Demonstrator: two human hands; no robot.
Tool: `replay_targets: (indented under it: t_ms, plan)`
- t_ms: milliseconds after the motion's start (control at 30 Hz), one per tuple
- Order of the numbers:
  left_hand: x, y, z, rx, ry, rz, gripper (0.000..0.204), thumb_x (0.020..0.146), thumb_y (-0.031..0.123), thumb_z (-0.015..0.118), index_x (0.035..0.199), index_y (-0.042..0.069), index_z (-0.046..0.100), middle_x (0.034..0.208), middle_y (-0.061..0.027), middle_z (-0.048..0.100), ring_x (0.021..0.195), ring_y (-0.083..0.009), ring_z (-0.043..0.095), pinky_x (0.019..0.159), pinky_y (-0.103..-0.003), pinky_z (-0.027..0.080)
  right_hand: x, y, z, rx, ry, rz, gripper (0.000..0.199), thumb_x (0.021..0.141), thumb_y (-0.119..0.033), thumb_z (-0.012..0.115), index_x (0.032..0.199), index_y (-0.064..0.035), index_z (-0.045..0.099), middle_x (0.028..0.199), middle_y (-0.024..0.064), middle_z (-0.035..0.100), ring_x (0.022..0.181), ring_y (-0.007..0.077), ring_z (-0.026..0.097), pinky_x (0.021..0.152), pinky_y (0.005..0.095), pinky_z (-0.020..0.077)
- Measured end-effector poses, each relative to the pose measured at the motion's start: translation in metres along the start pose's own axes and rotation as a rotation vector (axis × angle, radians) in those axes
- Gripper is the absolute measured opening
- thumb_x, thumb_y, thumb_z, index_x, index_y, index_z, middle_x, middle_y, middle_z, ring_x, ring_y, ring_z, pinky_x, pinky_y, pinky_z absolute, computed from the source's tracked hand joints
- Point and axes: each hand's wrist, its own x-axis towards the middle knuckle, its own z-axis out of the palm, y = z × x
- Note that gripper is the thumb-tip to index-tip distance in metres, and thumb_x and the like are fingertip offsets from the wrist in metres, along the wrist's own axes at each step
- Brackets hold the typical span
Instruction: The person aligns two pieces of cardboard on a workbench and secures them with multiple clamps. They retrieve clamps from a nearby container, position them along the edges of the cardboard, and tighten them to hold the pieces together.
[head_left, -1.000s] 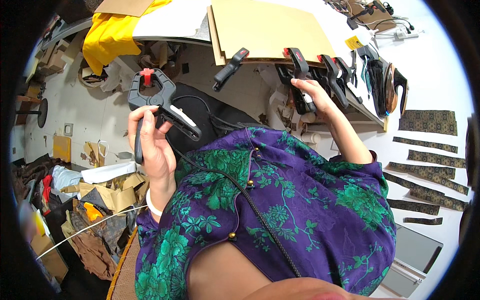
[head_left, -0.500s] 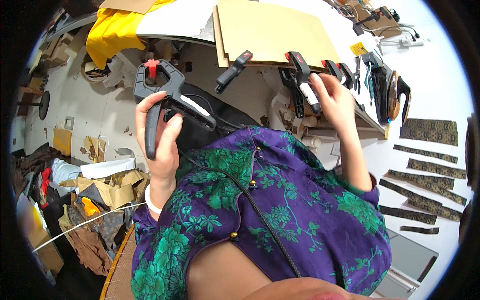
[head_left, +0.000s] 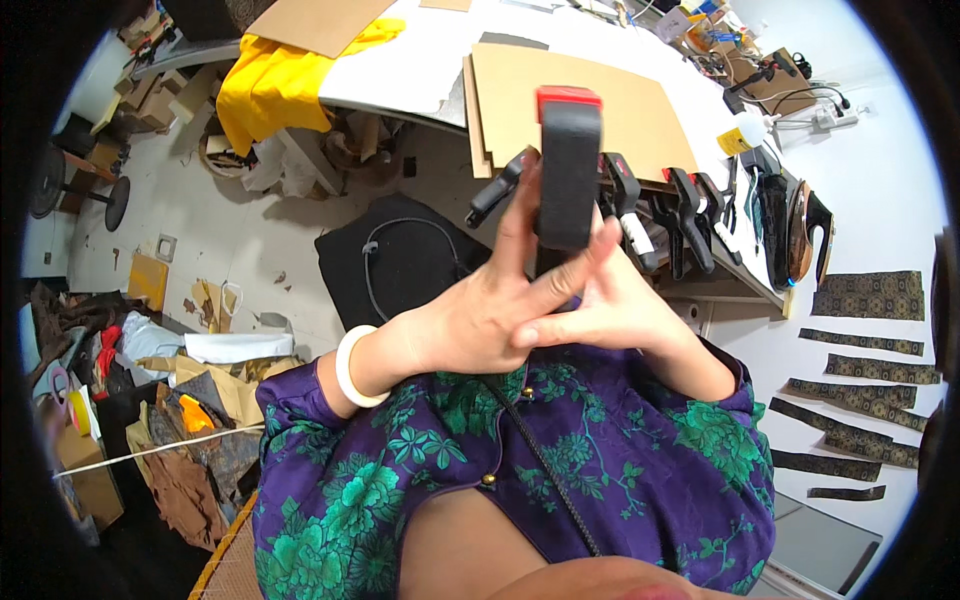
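The left hand (head_left: 465, 318) grips a black clamp (head_left: 571, 180) before the chest, while the right hand (head_left: 630, 312) meets it from the right, its fingers too hidden to tell their hold. The clamp's long axis runs near to far, red end farthest, blocking part of the smaller clamps (head_left: 622, 180) along the tan boards' (head_left: 640, 110) near edge; a yellow cloth (head_left: 275, 95) hangs far left.

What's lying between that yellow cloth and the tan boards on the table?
White tabletop, with a grey patch beside the tan boards, as the head view shows.
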Motion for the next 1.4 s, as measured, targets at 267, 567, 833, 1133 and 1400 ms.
replay_targets:
  t_ms: [267,567,833,1133,1400]
  plan:
    - [0.035,-0.069,-0.055,-0.559,0.649,-0.403,0.047,0.086,0.01,0.068,0.127,-0.004,0.051,0.128,-0.015,0.06,0.118,-0.0198,0.057,0.097,-0.032,0.05,-0.027,0.01,-0.126,0.136,0.26,0.258,0.084,0.058,-0.018,0.066,0.14,-0.0057,0.049,0.128,0.0086,0.058,0.118,0.0205,0.053,0.102,0.031,0.0406]
    - [0.056,-0.215,-0.076,-0.871,0.344,-1.307,0.058,0.076,0.045,0.082,0.116,0.006,0.064,0.108,-0.0086,0.069,0.101,-0.019,0.066,0.088,-0.035,0.055,-0.047,0.055,-0.228,0.319,0.528,0.06,0.074,0.078,-0.024,0.059,0.144,0.0054,0.044,0.136,0.0194,0.057,0.13,0.0301,0.053,0.111,0.0485,0.0366]
    - [0.065,-0.226,-0.07,-0.813,0.397,-1.273,0.055,0.078,0.019,0.083,0.124,0.0,0.059,0.11,-0.0121,0.07,0.099,-0.0228,0.068,0.088,-0.037,0.057,-0.099,0.104,-0.28,0.153,0.615,0.254,0.05,0.081,-0.009,0.061,0.129,0.0033,0.057,0.123,0.0145,0.066,0.114,0.0208,0.062,0.104,0.0341,0.044]
    - [0.063,-0.22,-0.063,-0.865,0.525,-1.284,0.051,0.085,0.013,0.078,0.127,-0.003,0.055,0.109,-0.016,0.068,0.095,-0.0283,0.069,0.078,-0.046,0.062,-0.084,0.178,-0.347,-0.546,0.418,0.515,0.047,0.078,-0.019,0.069,0.121,-0.0011,0.061,0.107,0.0106,0.065,0.104,0.0201,0.06,0.098,0.0328,0.0446]
    - [0.05,-0.178,-0.067,-0.851,0.512,-1.063,0.06,0.087,0.012,0.072,0.139,-0.005,0.045,0.125,-0.0168,0.062,0.111,-0.0278,0.064,0.096,-0.04,0.054,-0.05,0.173,-0.373,-0.843,0.224,0.551,0.045,0.076,-0.021,0.069,0.116,0.0003,0.062,0.1,0.0234,0.068,0.097,0.0313,0.067,0.087,0.0392,0.051]
